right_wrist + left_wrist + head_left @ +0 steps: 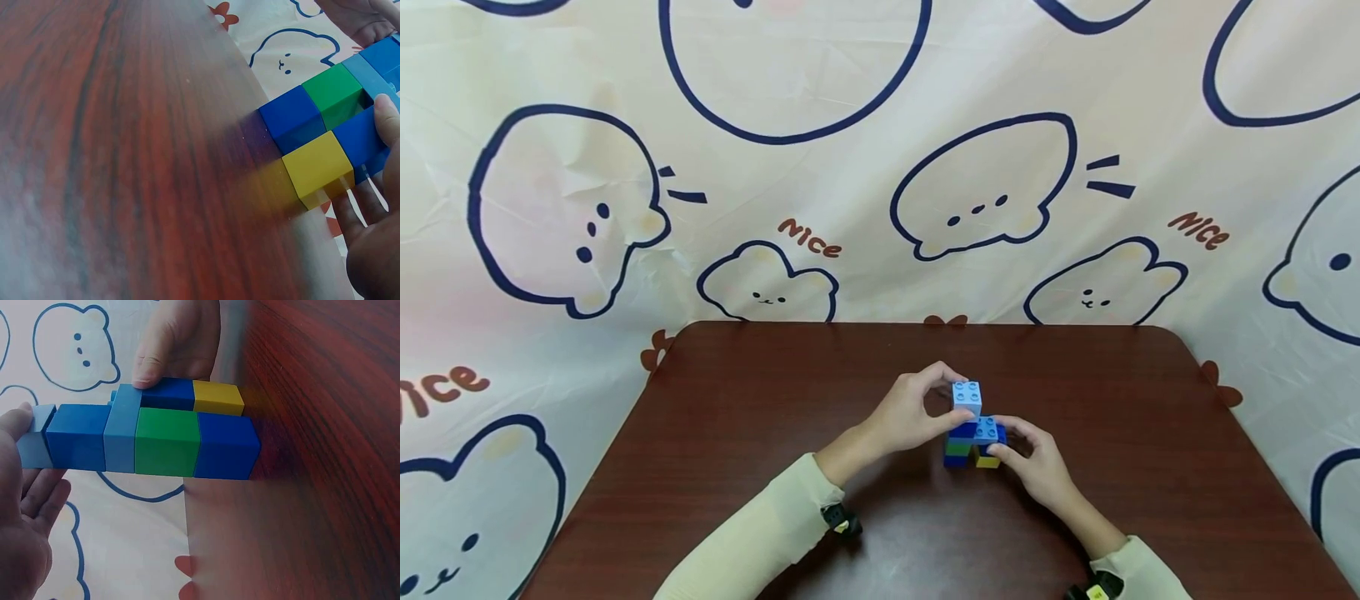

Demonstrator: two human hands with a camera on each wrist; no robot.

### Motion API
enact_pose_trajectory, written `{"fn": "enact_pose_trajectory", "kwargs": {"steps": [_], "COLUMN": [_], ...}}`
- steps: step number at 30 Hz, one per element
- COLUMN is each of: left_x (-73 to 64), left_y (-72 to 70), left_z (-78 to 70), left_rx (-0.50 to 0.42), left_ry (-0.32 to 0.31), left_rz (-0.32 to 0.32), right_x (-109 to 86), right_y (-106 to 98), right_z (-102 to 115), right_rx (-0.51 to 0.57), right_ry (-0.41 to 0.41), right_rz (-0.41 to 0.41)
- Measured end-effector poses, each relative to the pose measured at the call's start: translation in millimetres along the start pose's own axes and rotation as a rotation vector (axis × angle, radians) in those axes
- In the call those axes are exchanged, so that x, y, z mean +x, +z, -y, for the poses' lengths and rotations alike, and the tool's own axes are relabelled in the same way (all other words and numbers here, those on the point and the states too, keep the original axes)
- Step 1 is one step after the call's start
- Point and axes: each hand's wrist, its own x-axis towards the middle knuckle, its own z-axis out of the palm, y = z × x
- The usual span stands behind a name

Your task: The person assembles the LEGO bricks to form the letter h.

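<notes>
A small structure of toy building blocks stands on the brown table [760, 383]. My left hand [906, 412] pinches a light blue block [967, 397] between thumb and fingers, at the top of the left column. Below it in the left wrist view come a blue block [78, 437], a longer light blue block [121, 434], a green block [167, 442] and a dark blue block [225, 445] at the base. The long block bridges to a second column, a blue block [360, 139] over a yellow block [319, 167]. My right hand [1041, 467] holds this column, thumb on the near side, fingers behind.
A pale cloth [865, 183] with cartoon outlines hangs behind the table and down both sides. The table's far edge lies beyond the blocks. Dark wrist devices sit at both of the person's cuffs, below the hands.
</notes>
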Motion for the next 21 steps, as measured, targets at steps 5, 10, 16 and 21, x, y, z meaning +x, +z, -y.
{"fn": "enact_pose_trajectory", "kwargs": {"steps": [5,10,16,21], "left_x": [-1.5,-1.3,-0.3,-0.4], "left_y": [-0.2,0.2,1.2,3.1], "left_z": [-1.2,-2.9,0.0,2.7], "left_rx": [0.047,0.086,0.06,0.015], "left_ry": [0.008,0.023,0.034,0.025], "left_rz": [0.011,0.017,0.022,0.013], "right_x": [1.1,0.9,0.0,0.2], "right_y": [0.2,-0.3,-0.4,-0.3], "right_z": [0.6,-0.2,-0.6,-2.4], "right_rx": [-0.004,0.005,0.003,0.009], "right_ry": [0.001,-0.01,-0.01,0.007], "right_rz": [-0.008,-0.003,-0.009,-0.014]}}
